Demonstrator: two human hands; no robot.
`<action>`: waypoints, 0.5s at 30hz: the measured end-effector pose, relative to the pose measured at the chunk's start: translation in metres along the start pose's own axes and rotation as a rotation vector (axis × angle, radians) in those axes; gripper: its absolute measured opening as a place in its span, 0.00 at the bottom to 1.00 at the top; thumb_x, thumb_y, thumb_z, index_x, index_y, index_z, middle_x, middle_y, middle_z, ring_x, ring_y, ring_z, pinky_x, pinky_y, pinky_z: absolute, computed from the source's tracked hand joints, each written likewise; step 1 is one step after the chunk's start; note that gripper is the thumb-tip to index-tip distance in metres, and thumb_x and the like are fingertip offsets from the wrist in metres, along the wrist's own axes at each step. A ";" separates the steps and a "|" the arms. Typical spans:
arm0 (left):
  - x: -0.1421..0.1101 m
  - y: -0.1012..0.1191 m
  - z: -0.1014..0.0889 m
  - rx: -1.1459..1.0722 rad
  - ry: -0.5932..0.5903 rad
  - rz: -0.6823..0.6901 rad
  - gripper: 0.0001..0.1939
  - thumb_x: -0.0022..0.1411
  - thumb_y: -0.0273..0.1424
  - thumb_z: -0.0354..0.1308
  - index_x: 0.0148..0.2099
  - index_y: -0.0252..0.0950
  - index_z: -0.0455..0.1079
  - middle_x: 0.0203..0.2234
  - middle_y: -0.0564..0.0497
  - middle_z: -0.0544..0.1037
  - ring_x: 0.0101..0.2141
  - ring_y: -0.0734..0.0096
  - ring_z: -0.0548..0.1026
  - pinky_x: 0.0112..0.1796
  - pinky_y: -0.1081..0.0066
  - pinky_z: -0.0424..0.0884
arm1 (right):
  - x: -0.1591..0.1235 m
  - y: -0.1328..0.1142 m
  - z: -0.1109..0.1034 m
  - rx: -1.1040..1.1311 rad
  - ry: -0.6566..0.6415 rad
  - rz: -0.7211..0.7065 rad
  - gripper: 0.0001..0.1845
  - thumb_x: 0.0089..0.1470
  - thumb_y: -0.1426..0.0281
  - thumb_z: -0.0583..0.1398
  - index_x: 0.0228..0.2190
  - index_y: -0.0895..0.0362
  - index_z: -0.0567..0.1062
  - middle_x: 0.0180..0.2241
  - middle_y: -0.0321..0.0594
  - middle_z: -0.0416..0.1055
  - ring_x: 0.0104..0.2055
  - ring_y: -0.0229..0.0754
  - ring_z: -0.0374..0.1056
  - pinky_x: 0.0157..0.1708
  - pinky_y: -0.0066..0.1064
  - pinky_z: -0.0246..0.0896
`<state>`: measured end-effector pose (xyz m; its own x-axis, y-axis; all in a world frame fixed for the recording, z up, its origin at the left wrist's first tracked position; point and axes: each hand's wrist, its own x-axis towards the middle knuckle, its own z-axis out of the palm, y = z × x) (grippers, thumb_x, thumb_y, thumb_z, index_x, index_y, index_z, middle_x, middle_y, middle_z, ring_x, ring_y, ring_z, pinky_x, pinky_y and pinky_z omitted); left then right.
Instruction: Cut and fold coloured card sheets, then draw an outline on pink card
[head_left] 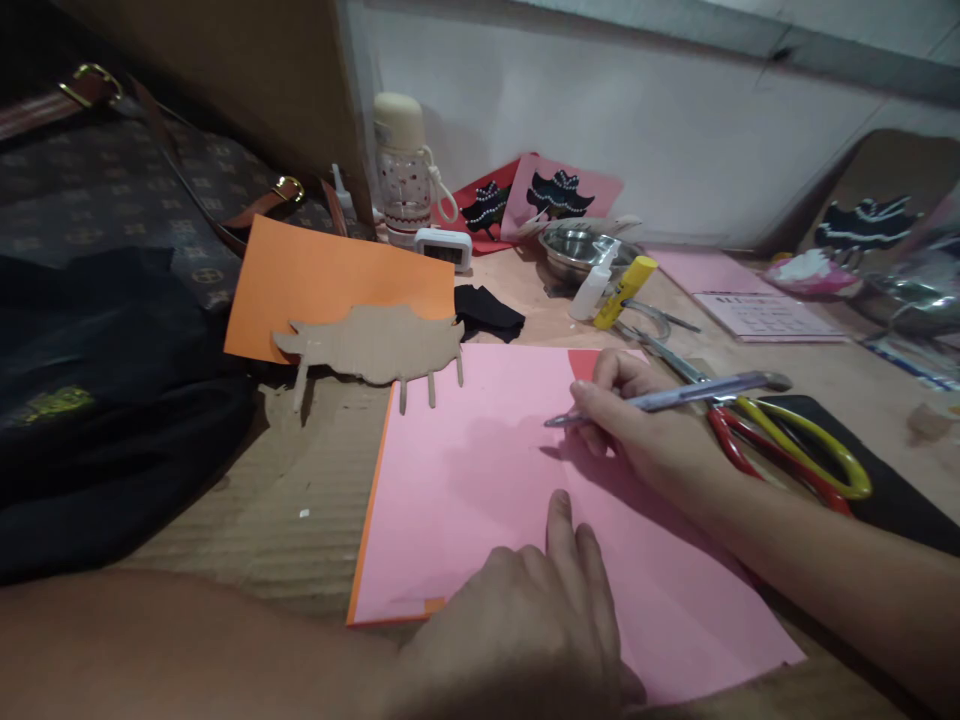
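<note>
A pink paper sheet [480,480] lies on the cardboard-covered table in front of me, with an orange sheet edge showing under its left side. My right hand [645,425] is closed on a silver pen [675,397], whose tip touches the pink sheet near its upper middle. My left hand [540,610] rests on the lower part of the pink sheet, fingers stretched flat and pressing it down. A brown cardboard cutout [375,345] with thin legs lies just beyond the sheet's top left corner.
Scissors [787,450] with yellow and red handles lie right of my right hand. An orange sheet [322,275], a black cloth scrap [487,312], a small bottle [405,170], a metal bowl [581,245], a yellow glue stick [624,290] and decorated pink cards [559,195] stand farther back. Dark bags [97,330] fill the left.
</note>
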<state>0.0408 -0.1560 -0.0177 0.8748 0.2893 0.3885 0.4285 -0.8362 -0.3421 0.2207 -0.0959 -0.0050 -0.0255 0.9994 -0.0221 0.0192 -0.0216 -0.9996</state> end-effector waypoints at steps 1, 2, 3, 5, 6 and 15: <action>0.000 -0.001 0.000 0.010 0.002 0.008 0.29 0.74 0.39 0.38 0.46 0.24 0.76 0.40 0.32 0.80 0.12 0.75 0.67 0.12 0.73 0.55 | 0.005 0.001 -0.004 0.007 0.026 -0.037 0.18 0.58 0.67 0.63 0.22 0.54 0.62 0.14 0.27 0.62 0.17 0.31 0.58 0.22 0.25 0.63; 0.000 -0.002 -0.001 0.018 0.001 0.016 0.30 0.74 0.40 0.38 0.46 0.24 0.76 0.41 0.31 0.80 0.13 0.75 0.67 0.12 0.73 0.56 | 0.009 0.003 -0.009 0.023 0.053 -0.063 0.18 0.58 0.67 0.63 0.22 0.54 0.61 0.14 0.27 0.61 0.16 0.31 0.57 0.21 0.25 0.62; 0.000 -0.003 -0.001 0.022 -0.002 0.023 0.30 0.74 0.41 0.38 0.47 0.23 0.76 0.41 0.31 0.80 0.13 0.75 0.68 0.12 0.73 0.56 | 0.014 0.004 -0.013 0.043 0.079 -0.078 0.18 0.59 0.66 0.63 0.22 0.54 0.61 0.14 0.26 0.60 0.15 0.31 0.56 0.21 0.26 0.62; 0.000 -0.002 0.000 0.026 -0.010 0.038 0.30 0.74 0.42 0.38 0.47 0.23 0.76 0.41 0.30 0.80 0.13 0.74 0.68 0.12 0.73 0.57 | 0.020 0.006 -0.020 0.066 0.110 -0.084 0.19 0.59 0.65 0.62 0.22 0.54 0.61 0.14 0.27 0.60 0.15 0.31 0.56 0.22 0.27 0.63; 0.000 -0.002 0.001 0.027 -0.012 0.039 0.30 0.74 0.42 0.38 0.47 0.24 0.76 0.41 0.30 0.80 0.13 0.74 0.68 0.13 0.73 0.57 | 0.022 0.007 -0.023 0.070 0.121 -0.082 0.19 0.59 0.64 0.63 0.22 0.54 0.62 0.14 0.27 0.60 0.15 0.32 0.56 0.23 0.27 0.64; -0.007 0.007 0.003 0.025 -0.012 -0.106 0.28 0.73 0.45 0.40 0.51 0.30 0.74 0.47 0.33 0.78 0.13 0.74 0.67 0.13 0.70 0.56 | 0.024 0.008 -0.027 0.083 0.097 -0.036 0.16 0.58 0.62 0.63 0.25 0.53 0.63 0.15 0.28 0.62 0.17 0.36 0.59 0.18 0.28 0.63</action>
<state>0.0381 -0.1623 -0.0257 0.8269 0.3814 0.4133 0.5243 -0.7887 -0.3211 0.2473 -0.0711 -0.0126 0.0719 0.9973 0.0118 -0.0627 0.0163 -0.9979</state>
